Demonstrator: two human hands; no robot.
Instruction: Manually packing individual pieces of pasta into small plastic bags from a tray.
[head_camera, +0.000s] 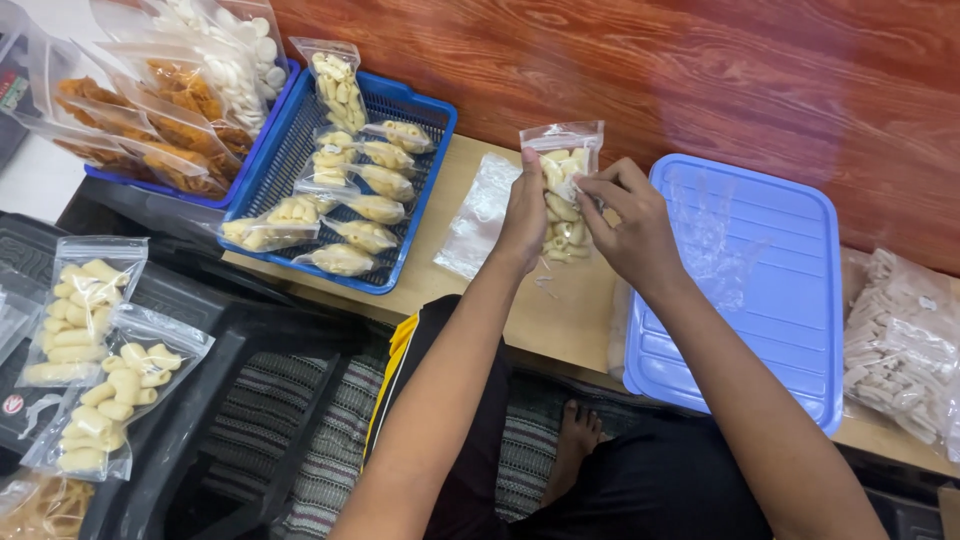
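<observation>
— What are the hands doing right now?

— Both are holding one small clear bag (561, 190) of pale tube-shaped snacks upright over the wooden board (520, 300). The left hand (524, 218) is gripping the bag's left side, fingers pressed together along it. The right hand (625, 222) is pinching the bag's right edge with its fingertips curled in.

— How much looks finished?

— Quite a lot, I'd judge. The blue basket (412, 205) on the far left is holding around ten filled bags (362, 208), and two more filled bags (90, 350) are lying on the dark tray at near left. One flat empty bag (480, 215) is waiting just left of the hands. On the far right, a heap of pale snacks in plastic (900, 350) seems to be sitting unpacked, so work is remaining.

— Is there room to move?

— It's tight. The blue lid (760, 290) is sitting just right of the right wrist, and the red-brown wall (650, 70) is closing off the far side. The board's near edge is running right above the person's lap. The open stretch is lying between the basket and the lid.
</observation>
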